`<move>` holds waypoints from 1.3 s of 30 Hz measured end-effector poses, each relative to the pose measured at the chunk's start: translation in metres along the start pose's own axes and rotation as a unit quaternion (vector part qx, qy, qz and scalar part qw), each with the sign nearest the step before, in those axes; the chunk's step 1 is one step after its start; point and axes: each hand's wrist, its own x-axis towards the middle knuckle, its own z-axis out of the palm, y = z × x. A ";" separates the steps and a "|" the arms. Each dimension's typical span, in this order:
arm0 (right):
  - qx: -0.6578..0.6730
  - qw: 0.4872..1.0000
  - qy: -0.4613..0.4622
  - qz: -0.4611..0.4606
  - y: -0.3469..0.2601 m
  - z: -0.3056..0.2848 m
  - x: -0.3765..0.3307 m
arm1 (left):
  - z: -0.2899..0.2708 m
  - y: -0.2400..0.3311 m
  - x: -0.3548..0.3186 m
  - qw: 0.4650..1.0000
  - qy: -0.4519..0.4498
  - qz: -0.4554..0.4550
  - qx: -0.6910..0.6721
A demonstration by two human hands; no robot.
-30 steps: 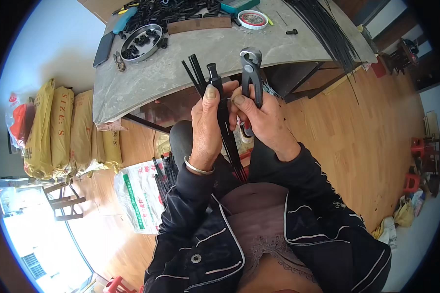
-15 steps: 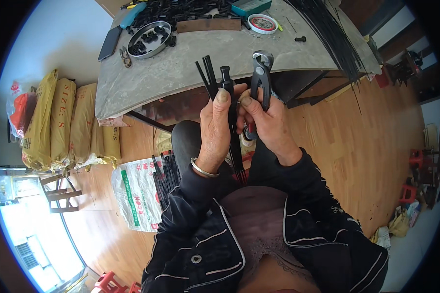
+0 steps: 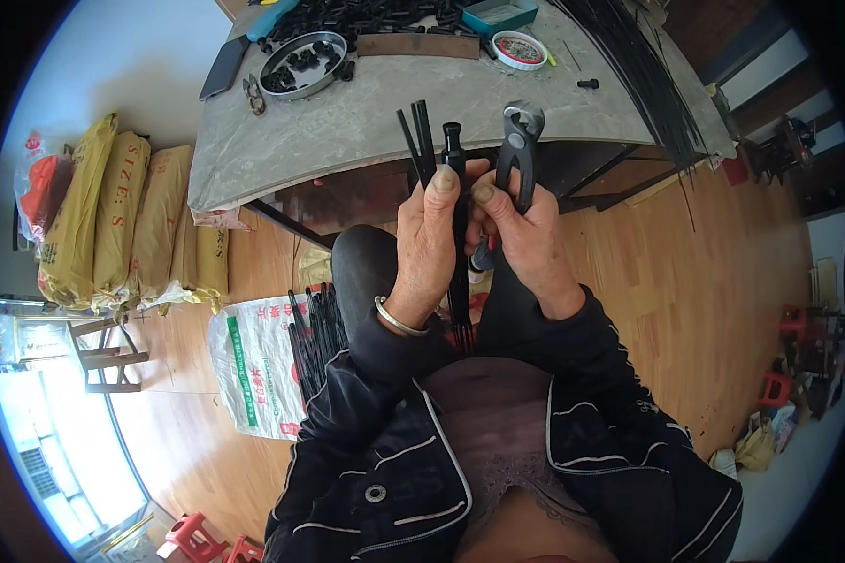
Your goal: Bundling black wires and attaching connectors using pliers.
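Observation:
My left hand [image 3: 425, 230], with a bracelet at its wrist, is closed around several thin black rods [image 3: 422, 136] and a black tube-like piece [image 3: 453, 143] with a flared end. Its thumb lies along the front, pointing up, while the lower ends of the bundle hang toward my lap. Close beside it, my right hand [image 3: 532, 239] grips a pair of pincers [image 3: 519, 141], jaws upward. The right thumb and fingers also meet near the black piece; whether they pinch something small there is hidden. Both hands are above my knees, in front of the table edge.
On the grey table [image 3: 366, 108] are a round metal tin [image 3: 302, 89] with black parts, a heap of black pieces [image 3: 366, 21], a brown strip [image 3: 418, 46], a white-rimmed dish [image 3: 520, 51] and long black rods [image 3: 629, 70]. Yellow sacks [image 3: 113, 216] stand left; more rods [image 3: 319, 328] lie on a white bag [image 3: 253, 366].
The view has shifted slightly, so hands and table top appear a little farther right. Both hands keep the same holds, close together.

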 end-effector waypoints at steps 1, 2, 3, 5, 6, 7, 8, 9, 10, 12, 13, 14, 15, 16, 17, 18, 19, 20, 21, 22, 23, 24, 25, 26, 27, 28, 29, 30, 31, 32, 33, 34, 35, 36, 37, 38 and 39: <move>-0.004 1.000 -0.001 -0.006 -0.001 0.001 0.000 | -0.001 0.000 0.000 1.000 0.000 0.001 -0.001; -0.004 1.000 -0.001 -0.007 -0.002 0.003 0.001 | -0.001 -0.001 0.000 1.000 -0.003 0.001 -0.003; -0.019 1.000 0.000 -0.021 -0.002 0.004 0.002 | -0.002 -0.001 0.000 1.000 -0.006 0.001 -0.005; -0.035 0.999 0.002 -0.035 -0.005 0.003 0.003 | -0.002 -0.001 0.000 1.000 -0.004 0.000 -0.007; -0.049 0.999 -0.006 -0.015 -0.010 0.002 0.003 | -0.002 0.000 0.001 1.000 -0.002 -0.001 -0.008; -0.062 0.998 -0.016 0.006 -0.014 0.003 0.003 | -0.005 -0.001 0.001 1.000 0.000 0.000 -0.008; -0.062 0.998 -0.017 0.005 -0.017 0.002 0.003 | -0.010 -0.003 0.003 1.000 0.003 -0.011 -0.018; -0.080 0.996 -0.030 0.002 -0.021 0.000 0.001 | -0.014 -0.003 0.005 0.999 0.007 -0.022 -0.028; -0.097 0.994 -0.040 -0.001 -0.025 -0.004 -0.001 | -0.014 0.003 0.007 0.999 0.021 -0.024 -0.022; -0.096 0.985 -0.100 0.101 -0.052 -0.014 -0.009 | -0.030 -0.001 0.011 0.998 -0.004 -0.042 -0.048; -0.093 0.963 -0.156 0.200 -0.059 -0.021 -0.015 | -0.033 -0.005 0.013 0.998 -0.002 -0.041 -0.046; -0.094 0.963 -0.158 0.199 -0.061 -0.025 -0.022 | -0.036 -0.007 0.014 0.995 -0.004 -0.053 -0.082; -0.102 0.943 -0.195 0.250 -0.062 -0.028 -0.031 | -0.037 -0.007 0.016 0.991 -0.006 -0.066 -0.118; -0.108 0.920 -0.227 0.301 -0.062 -0.030 -0.036 | -0.033 -0.006 0.014 0.991 -0.009 -0.068 -0.118; -0.107 0.921 -0.222 0.301 -0.060 -0.030 -0.037 | -0.025 -0.003 0.011 0.995 -0.004 -0.070 -0.076; -0.084 0.915 -0.232 0.320 -0.058 -0.027 -0.036 | -0.019 -0.001 0.007 0.997 0.001 -0.072 -0.034; -0.063 0.908 -0.242 0.337 -0.059 -0.026 -0.035 | -0.014 0.002 0.004 0.995 -0.013 -0.069 -0.071; -0.041 0.900 -0.251 0.354 -0.060 -0.026 -0.034 | -0.014 0.002 0.003 0.995 -0.018 -0.071 -0.073; -0.041 0.901 -0.247 0.354 -0.062 -0.029 -0.035 | -0.017 0.003 0.002 0.994 -0.047 -0.066 -0.068; -0.022 0.894 -0.267 0.358 -0.063 -0.031 -0.036 | -0.019 0.003 0.001 0.993 -0.074 -0.061 -0.062; -0.003 0.887 -0.287 0.362 -0.064 -0.033 -0.037 | -0.018 0.003 0.004 0.990 -0.084 -0.074 -0.087; -0.003 0.887 -0.286 0.362 -0.067 -0.034 -0.036 | -0.017 0.003 0.004 0.990 -0.086 -0.074 -0.087; -0.012 0.883 -0.294 0.365 -0.071 -0.035 -0.034 | -0.017 0.002 0.005 0.988 -0.089 -0.077 -0.103; -0.022 0.879 -0.303 0.369 -0.073 -0.036 -0.033 | -0.017 0.001 0.006 0.985 -0.092 -0.080 -0.119; -0.023 0.879 -0.303 0.368 -0.072 -0.038 -0.034 | -0.018 0.000 0.006 0.985 -0.092 -0.078 -0.120; -0.014 0.877 -0.303 0.372 -0.071 -0.041 -0.037 | -0.019 0.000 0.007 0.984 -0.099 -0.077 -0.127; -0.005 0.876 -0.303 0.376 -0.071 -0.042 -0.039 | -0.020 0.000 0.008 0.982 -0.106 -0.076 -0.134; -0.005 0.877 -0.302 0.375 -0.072 -0.041 -0.038 | -0.019 0.000 0.008 0.982 -0.108 -0.076 -0.134; -0.005 0.874 -0.293 0.388 -0.074 -0.039 -0.037 | -0.018 0.001 0.007 0.983 -0.106 -0.078 -0.130; -0.005 0.871 -0.285 0.400 -0.075 -0.037 -0.036 | -0.018 0.002 0.006 0.983 -0.105 -0.081 -0.127; -0.003 0.872 -0.284 0.399 -0.074 -0.035 -0.035 | -0.017 0.003 0.005 0.983 -0.106 -0.082 -0.126; 0.015 0.873 -0.279 0.400 -0.074 -0.034 -0.034 | -0.016 0.003 0.005 0.983 -0.104 -0.090 -0.123; 0.033 0.874 -0.273 0.400 -0.073 -0.033 -0.034 | -0.016 0.004 0.005 0.983 -0.101 -0.099 -0.121; 0.034 0.875 -0.271 0.399 -0.075 -0.033 -0.033 | -0.015 0.003 0.004 0.982 -0.103 -0.099 -0.120; 0.019 0.870 -0.279 0.406 -0.079 -0.033 -0.032 | -0.014 0.003 0.004 0.984 -0.098 -0.095 -0.111; 0.004 0.865 -0.286 0.413 -0.081 -0.034 -0.031 | -0.014 0.003 0.003 0.986 -0.092 -0.091 -0.101; 0.004 0.866 -0.286 0.411 -0.079 -0.033 -0.032 | -0.013 0.002 0.003 0.987 -0.093 -0.090 -0.100</move>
